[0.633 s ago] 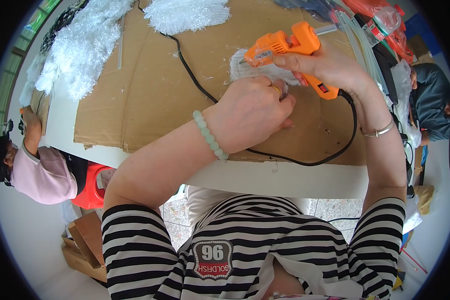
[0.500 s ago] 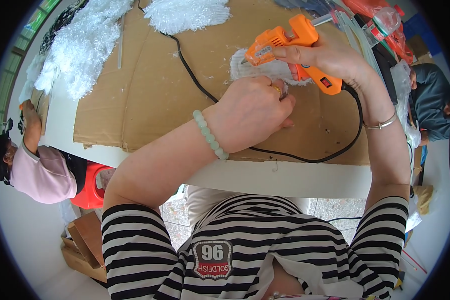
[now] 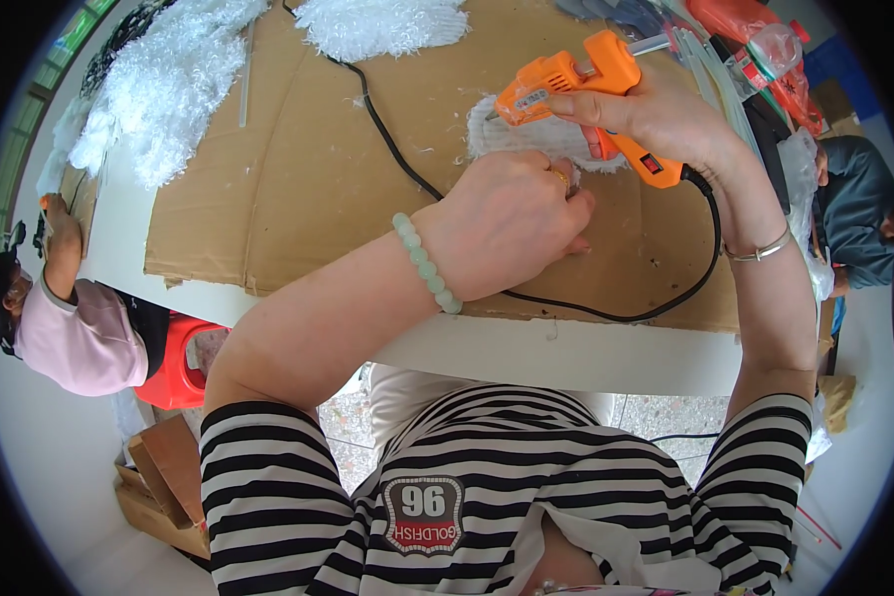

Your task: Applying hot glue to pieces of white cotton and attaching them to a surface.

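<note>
Fingers of the right hand wrapped tight around the grip of an orange glue gun, held just above the bench, nozzle aimed left and slightly down over a small white fluffy piece. Left hand curled into a loose fist, knuckles up, fingers pressed down onto the near edge of that fluffy piece; whether anything is pinched inside, impossible to tell. Pale green bead bracelet on the left wrist, thin metal bangle on the right.

Fluffy piece lying on a large sheet of brown cardboard covering most of the white bench, toward the far right part of the sheet. Black cord trailing from the gun's butt, looping down along the near edge of the cardboard and back up across its middle toward the far edge. Heaps of white shredded fluff at the far left corner, another tuft at the far edge. Clear sticks and red plastic-wrapped packages crowded at the far right corner.

Beyond the bench's left edge, a person in a pink top seated by a red stool. At the right edge, another person in a dark grey jacket. Cardboard boxes on the pale floor at lower left.
</note>
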The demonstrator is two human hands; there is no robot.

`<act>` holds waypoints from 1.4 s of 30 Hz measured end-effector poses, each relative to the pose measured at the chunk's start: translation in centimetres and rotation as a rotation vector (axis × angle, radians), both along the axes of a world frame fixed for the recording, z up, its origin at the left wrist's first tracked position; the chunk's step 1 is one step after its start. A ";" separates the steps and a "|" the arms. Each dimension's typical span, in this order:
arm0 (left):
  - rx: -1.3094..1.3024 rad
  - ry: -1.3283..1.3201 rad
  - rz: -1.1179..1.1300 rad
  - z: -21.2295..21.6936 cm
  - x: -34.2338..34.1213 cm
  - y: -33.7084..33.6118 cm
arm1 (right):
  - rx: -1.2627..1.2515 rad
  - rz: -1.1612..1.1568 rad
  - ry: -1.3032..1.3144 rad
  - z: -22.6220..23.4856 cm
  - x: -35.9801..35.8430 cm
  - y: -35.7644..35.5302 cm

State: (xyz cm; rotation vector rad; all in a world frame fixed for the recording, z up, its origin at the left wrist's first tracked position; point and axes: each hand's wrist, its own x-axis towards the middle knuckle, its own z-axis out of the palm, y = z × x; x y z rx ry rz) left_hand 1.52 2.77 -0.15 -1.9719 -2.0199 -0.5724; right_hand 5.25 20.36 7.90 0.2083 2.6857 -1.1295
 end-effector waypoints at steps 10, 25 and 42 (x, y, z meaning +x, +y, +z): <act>0.001 0.007 0.001 0.0 -0.1 -0.1 | 0.003 -0.031 0.123 -0.9 0.5 0.5; 0.005 0.001 -0.008 0.1 -0.1 0.0 | -0.505 -0.297 0.310 -1.9 4.0 2.2; 0.048 -0.006 0.106 0.6 0.5 -0.4 | -0.953 -0.434 0.404 -6.0 5.4 -0.2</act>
